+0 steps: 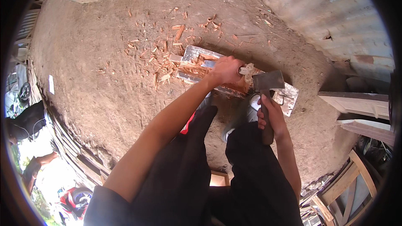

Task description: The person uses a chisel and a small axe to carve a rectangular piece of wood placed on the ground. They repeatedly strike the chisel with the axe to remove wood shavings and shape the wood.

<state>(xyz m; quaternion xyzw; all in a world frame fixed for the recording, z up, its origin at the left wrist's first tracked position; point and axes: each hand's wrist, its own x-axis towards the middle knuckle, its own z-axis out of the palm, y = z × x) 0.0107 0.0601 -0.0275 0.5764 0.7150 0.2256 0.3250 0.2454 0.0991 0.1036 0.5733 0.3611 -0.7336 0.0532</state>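
My left hand (228,70) is closed around a chisel (208,63), whose flat metal blade points left into a worn, white-painted wooden block (202,52). The chisel's pale, frayed handle end sticks out to the right of my fist. Reddish bare wood shows in the hollow cut into the block. My right hand (273,115) grips the wooden handle of a hammer (269,80) with a broad dark head. That head hangs just right of the chisel's handle end, above the block's right part. A bent metal piece (287,100) sits on the block's right end.
Wood chips (165,54) litter the dirt ground left of and beyond the block. My shoes (254,101) are close against its near side. Corrugated metal sheets (331,21) stand at the back. Wooden frames (349,180) lie at right; a red motorbike (75,201) and another person (27,121) are at left.
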